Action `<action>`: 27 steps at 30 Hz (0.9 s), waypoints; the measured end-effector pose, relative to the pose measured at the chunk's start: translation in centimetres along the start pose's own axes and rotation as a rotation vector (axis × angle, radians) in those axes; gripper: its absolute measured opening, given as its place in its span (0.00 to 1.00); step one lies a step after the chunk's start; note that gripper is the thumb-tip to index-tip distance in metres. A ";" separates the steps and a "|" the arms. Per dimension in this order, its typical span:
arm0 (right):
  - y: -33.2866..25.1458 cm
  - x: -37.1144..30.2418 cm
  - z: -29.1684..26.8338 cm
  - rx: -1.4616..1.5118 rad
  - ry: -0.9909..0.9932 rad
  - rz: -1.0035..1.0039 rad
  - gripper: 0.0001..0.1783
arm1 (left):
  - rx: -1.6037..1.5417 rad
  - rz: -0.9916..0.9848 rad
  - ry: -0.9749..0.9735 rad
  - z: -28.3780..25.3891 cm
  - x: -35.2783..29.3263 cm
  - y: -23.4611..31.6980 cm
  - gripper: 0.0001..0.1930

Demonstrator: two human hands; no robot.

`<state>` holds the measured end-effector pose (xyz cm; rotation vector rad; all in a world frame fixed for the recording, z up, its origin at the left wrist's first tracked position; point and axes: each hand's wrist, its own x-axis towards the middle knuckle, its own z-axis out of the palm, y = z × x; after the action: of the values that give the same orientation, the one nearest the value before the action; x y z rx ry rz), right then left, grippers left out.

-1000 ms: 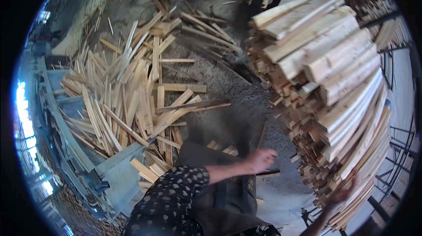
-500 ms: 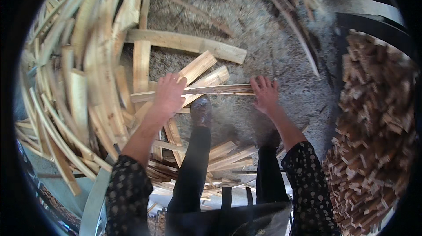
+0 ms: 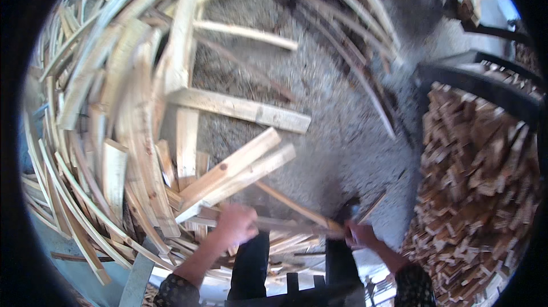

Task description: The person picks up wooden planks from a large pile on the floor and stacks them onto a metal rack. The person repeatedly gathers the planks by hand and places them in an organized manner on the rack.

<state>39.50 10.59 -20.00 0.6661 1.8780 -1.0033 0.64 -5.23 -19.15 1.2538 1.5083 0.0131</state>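
A thin wooden slat (image 3: 299, 227), blurred by motion, spans between my two hands in front of my legs. My left hand (image 3: 237, 224) is closed around it near its left end, a short piece of which sticks out past the fist. At the other end my right hand (image 3: 359, 235) grips it with curled fingers. A second, paler thin strip (image 3: 297, 203) runs slantwise to meet the slat near my right hand; whether that hand holds it too, I cannot make out. Just beyond my left hand lie two short pale boards (image 3: 231, 173), side by side.
A large heap of long boards (image 3: 137, 135) fills the left. One thick board (image 3: 245, 111) points out from it across the dusty ground. Dark, thin strips (image 3: 348, 61) lie at the far right. A dark-framed bin (image 3: 479, 81) of short wood pieces (image 3: 474, 193) stands on the right.
Both hands have closed on the slat and brought it back toward my body; before, they rested on it with fingers spread. The view has tilted, so the ground things appear lower.
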 end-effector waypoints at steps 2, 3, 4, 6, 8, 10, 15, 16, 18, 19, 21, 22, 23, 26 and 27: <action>-1.5 -10.0 -1.0 -0.031 0.006 0.116 0.22 | -0.098 0.006 -0.289 0.0 -0.7 4.2 0.17; -2.3 -14.3 -3.1 0.255 -0.038 0.170 0.22 | -0.133 0.122 -0.222 0.2 -1.1 5.9 0.20; -2.4 -18.1 -4.0 0.262 -0.053 0.191 0.22 | -0.042 0.209 -0.155 -1.4 -1.0 7.8 0.22; -4.3 -21.4 -8.6 0.238 0.078 0.195 0.21 | -0.038 0.298 0.284 -4.6 -1.5 10.4 0.26; -5.4 -21.1 -10.6 0.345 0.365 0.293 0.14 | -0.057 0.241 0.670 -9.4 -0.2 11.3 0.30; -5.1 -15.7 -15.1 0.322 0.474 0.187 0.08 | -0.053 0.153 0.976 -13.5 1.0 10.3 0.30; 0.1 3.7 -27.4 0.110 0.844 -0.075 0.25 | -0.221 -0.051 1.089 -19.3 0.5 4.1 0.28; -0.9 6.5 -29.6 -0.340 0.916 0.020 0.38 | -0.299 -0.112 1.070 -19.0 0.0 2.2 0.28; -8.2 11.9 -33.5 -0.219 0.784 -0.026 0.48 | -0.295 -0.220 1.066 -17.2 -1.0 -1.6 0.26; -10.8 14.3 -33.6 -0.221 0.765 -0.104 0.49 | -0.427 -0.265 1.059 -16.7 -0.4 -2.8 0.26; -16.9 19.2 -32.3 -0.207 0.671 -0.156 0.52 | -0.550 -0.353 1.066 -15.2 1.0 -5.0 0.26; -20.2 20.8 -31.8 -0.194 0.625 -0.111 0.53 | -0.538 -0.358 1.084 -14.9 2.0 -6.0 0.26; -22.1 22.7 -31.0 -0.185 0.600 -0.064 0.55 | -0.525 -0.351 1.099 -15.1 3.0 -6.8 0.26; -24.7 28.1 -29.8 -0.259 0.698 -0.084 0.57 | -0.857 -0.287 1.069 -16.3 6.0 -8.6 0.25; -25.5 29.4 -29.9 -0.302 0.751 -0.134 0.58 | -0.898 -0.233 1.104 -17.0 6.8 -8.9 0.25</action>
<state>-7.09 23.83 -27.81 0.8073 2.6878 -0.5501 -16.30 5.45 -22.76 0.2621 2.1495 1.2545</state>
